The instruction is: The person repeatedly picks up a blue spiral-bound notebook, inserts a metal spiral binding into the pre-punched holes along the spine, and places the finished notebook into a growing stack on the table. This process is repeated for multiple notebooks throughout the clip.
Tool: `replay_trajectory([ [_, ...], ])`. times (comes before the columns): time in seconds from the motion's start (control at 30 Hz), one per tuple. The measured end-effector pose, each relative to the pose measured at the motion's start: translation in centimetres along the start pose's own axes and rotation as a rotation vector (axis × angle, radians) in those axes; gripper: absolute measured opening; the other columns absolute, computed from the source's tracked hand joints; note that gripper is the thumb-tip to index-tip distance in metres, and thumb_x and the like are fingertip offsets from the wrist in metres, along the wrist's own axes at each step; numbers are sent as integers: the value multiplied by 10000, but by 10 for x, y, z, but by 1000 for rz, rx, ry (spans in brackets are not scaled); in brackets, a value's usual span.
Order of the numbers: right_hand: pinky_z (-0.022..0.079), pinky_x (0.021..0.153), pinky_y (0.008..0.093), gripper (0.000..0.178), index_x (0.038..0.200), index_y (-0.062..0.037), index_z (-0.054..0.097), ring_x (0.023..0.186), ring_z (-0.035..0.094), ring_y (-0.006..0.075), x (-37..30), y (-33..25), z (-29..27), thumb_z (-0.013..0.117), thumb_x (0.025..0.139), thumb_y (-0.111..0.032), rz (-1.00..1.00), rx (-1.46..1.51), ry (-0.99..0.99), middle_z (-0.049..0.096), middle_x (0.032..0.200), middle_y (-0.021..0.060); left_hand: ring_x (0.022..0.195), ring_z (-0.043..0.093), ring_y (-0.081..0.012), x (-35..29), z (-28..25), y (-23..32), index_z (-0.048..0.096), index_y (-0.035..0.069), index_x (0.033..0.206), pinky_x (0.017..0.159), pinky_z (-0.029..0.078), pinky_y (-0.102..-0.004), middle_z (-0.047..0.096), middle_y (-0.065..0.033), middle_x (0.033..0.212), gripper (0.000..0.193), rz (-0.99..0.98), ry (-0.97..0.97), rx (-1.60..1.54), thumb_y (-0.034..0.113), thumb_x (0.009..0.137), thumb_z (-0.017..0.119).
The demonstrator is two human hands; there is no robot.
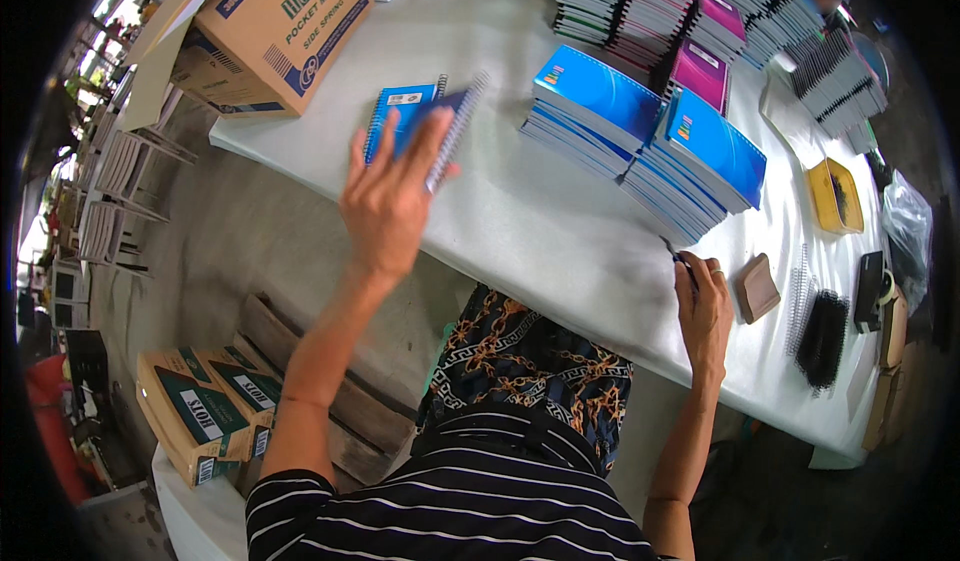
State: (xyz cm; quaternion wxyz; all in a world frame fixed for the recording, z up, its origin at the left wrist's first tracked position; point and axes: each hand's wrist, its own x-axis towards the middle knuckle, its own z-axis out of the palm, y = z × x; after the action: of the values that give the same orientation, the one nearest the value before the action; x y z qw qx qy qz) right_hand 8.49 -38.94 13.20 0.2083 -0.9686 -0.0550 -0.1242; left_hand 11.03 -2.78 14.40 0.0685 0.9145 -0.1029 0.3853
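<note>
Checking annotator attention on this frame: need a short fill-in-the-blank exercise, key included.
1. The spiral notebook in the left hand has a ____ cover.
2. The right hand holds a small tool, and the brown block lies to that hand's ____.
3. The tub near the table's right end is coloured ____.
4. The person's black shirt is patterned with white ____.

Missing words: blue; right; yellow; stripes.

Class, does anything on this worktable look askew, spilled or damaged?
I see no spill or damage. The dark notebook at the left hand looks askew: it slants out of line with the blue notebook it overlaps.
</note>
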Motion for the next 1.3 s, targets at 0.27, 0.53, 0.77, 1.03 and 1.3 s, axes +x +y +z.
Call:
replay_trajectory([
  [0.27,421,942,447,358,1165,-96,647,1093,552,284,5,6,17,742,820,-107,-211,-260,285,584,1161,113,1398,314,-410,-17,60,-73,410,208,1468,1109,262,-585,407,-6,1517,794,-186,-556,33,542,786,645],
  [0.53,453,919,416,323,1122,3,620,1095,543,301,124,-107,54,677,807,-39,-599,-100,410,578,1121,136,1404,324,-391,-4,41,-36,439,172,1455,1125,273,-542,418,-65,1509,698,-118,-237,-131,427,848,671],
  [0.77,444,827,387,309,1059,26,634,945,529,259,136,-97,74,630,752,-1,-643,-159,417,565,1024,104,1353,432,-311,-6,28,-5,425,69,1448,1103,358,-457,473,-157,1448,630,-587,-436,-1274,399,943,608],
  [1.03,442,932,430,379,1092,-1,657,1099,548,269,29,-109,43,688,740,-136,-794,-17,149,569,1142,107,1209,563,-233,22,68,18,277,37,1501,1032,458,-367,507,-169,1389,720,-956,-922,-2151,320,942,634],
  [1.3,406,995,360,461,1160,-12,550,1122,548,204,-4,-18,17,790,777,-105,26,1153,-185,594,1185,101,1269,538,-221,-1,69,81,311,85,1510,1070,407,-357,591,-130,1333,761,-84,-720,-1906,68,848,686],
])
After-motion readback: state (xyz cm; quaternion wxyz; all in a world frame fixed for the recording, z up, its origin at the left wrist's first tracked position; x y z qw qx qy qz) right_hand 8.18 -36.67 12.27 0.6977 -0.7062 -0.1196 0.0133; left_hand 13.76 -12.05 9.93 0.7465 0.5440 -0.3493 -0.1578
